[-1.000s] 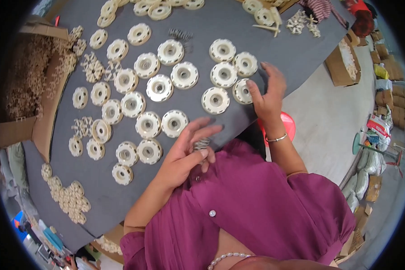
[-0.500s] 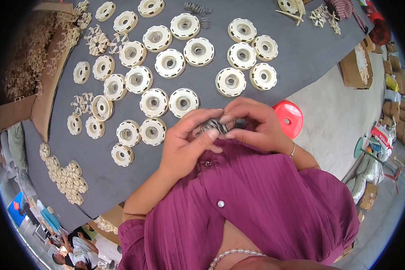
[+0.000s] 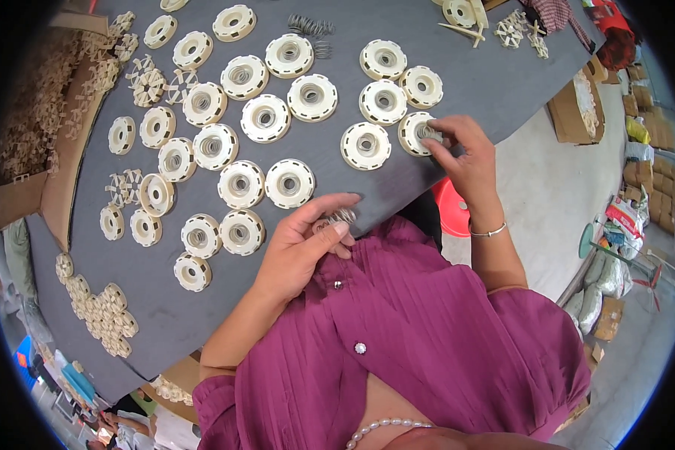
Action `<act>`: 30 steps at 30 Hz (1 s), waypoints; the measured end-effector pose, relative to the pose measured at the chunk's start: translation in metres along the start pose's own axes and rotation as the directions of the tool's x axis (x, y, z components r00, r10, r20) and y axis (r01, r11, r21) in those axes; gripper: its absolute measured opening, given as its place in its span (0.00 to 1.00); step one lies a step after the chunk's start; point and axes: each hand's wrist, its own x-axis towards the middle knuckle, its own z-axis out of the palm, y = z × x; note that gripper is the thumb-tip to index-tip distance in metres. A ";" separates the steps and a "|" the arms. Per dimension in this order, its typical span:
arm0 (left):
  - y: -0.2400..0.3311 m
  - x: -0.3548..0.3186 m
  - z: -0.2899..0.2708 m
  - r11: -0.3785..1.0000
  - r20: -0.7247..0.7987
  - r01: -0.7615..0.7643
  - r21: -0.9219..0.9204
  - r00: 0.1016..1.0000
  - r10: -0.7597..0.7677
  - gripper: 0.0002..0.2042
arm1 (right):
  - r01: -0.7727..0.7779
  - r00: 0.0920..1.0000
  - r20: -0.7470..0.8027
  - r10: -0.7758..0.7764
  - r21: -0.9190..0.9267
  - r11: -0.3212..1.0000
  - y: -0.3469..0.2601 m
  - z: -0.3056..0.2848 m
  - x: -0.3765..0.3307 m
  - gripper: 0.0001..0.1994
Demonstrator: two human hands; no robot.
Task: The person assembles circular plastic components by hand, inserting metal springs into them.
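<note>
Near the table's edge, my left hand (image 3: 296,244) is closed around metal coil springs (image 3: 343,216). My right hand (image 3: 469,161) reaches out to a cream plastic ring (image 3: 408,142) on the table's right part. Between its fingertips is a coil spring (image 3: 426,131), at the middle of that ring; whether it touches the ring's bottom is hidden. Close by stand other cream rings, among them one with a spring (image 3: 366,145) in its centre and one showing a dark hole (image 3: 421,86). Many more rings, such as a spring-filled one (image 3: 290,184), spread leftward.
Loose springs (image 3: 310,26) lie at the far side of the grey table (image 3: 292,292). Spoked cream parts (image 3: 148,88) sit among the left rings, and small stacked pieces (image 3: 101,311) near the left edge. A cardboard box (image 3: 60,191) full of parts stands left. A red stool (image 3: 451,211) is beside the table.
My hands have parted. The right one has moved up and right with a spring to a ring. The left keeps its springs near my body. The whole view has shifted slightly.
</note>
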 end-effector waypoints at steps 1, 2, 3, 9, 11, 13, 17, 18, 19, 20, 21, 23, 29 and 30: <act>0.002 0.000 0.005 0.998 -0.039 -0.036 -0.044 0.999 0.035 0.16 | 0.056 0.998 0.009 -0.056 -0.009 0.998 -0.001 -0.001 0.001 0.12; 0.002 -0.001 0.009 0.994 -0.086 -0.075 -0.084 0.994 0.068 0.16 | 0.114 0.993 0.022 -0.113 -0.011 0.993 -0.003 0.001 0.003 0.12; 0.001 -0.001 0.010 0.994 -0.095 -0.076 -0.082 0.993 0.068 0.16 | 0.116 0.993 0.026 -0.116 -0.003 0.993 -0.010 0.000 0.003 0.12; -0.004 -0.001 0.012 0.849 -0.091 -0.431 0.305 0.874 0.477 0.16 | -0.375 0.807 0.588 -0.059 0.586 0.719 -0.064 0.019 -0.031 0.13; 0.000 -0.004 0.014 0.765 -0.096 -0.457 0.454 0.828 0.552 0.16 | -0.383 0.822 0.567 -0.057 0.624 0.681 -0.069 0.027 -0.035 0.13; 0.004 -0.008 0.014 0.824 -0.121 -0.413 0.389 0.863 0.490 0.14 | -0.288 0.836 0.537 -0.113 0.605 0.742 -0.069 0.026 -0.032 0.13; 0.004 -0.004 0.008 0.982 -0.183 -0.187 -0.037 0.967 0.178 0.11 | 0.088 0.874 0.351 -0.335 0.563 0.822 -0.063 0.028 -0.032 0.14; 0.003 -0.001 0.006 0.982 -0.183 -0.187 -0.038 0.967 0.177 0.11 | 0.185 0.871 0.284 -0.401 0.567 0.803 -0.063 0.030 -0.033 0.15; 0.002 0.001 0.003 0.975 -0.216 -0.139 -0.175 0.971 0.100 0.11 | 0.279 0.858 0.216 -0.465 0.564 0.777 -0.062 0.030 -0.033 0.15; 0.000 0.003 -0.001 0.945 -0.237 -0.098 -0.312 0.971 0.022 0.12 | 0.281 0.856 0.219 -0.468 0.562 0.778 -0.063 0.028 -0.032 0.15; -0.002 0.004 -0.006 0.947 -0.246 -0.106 -0.304 0.969 0.030 0.12 | 0.309 0.850 0.201 -0.488 0.560 0.769 -0.063 0.025 -0.032 0.17; -0.003 0.002 -0.009 0.925 -0.262 -0.156 -0.347 0.963 0.064 0.12 | 0.344 0.842 0.181 -0.509 0.547 0.763 -0.060 0.016 -0.025 0.18; -0.001 -0.006 -0.010 0.969 -0.146 -0.115 -0.218 0.986 0.084 0.14 | 0.035 0.988 -0.150 0.032 0.419 0.908 -0.017 -0.004 0.037 0.16; -0.001 -0.007 -0.010 0.968 -0.140 -0.123 -0.219 0.986 0.094 0.14 | 0.044 0.988 -0.155 0.023 0.413 0.910 -0.010 -0.012 0.045 0.16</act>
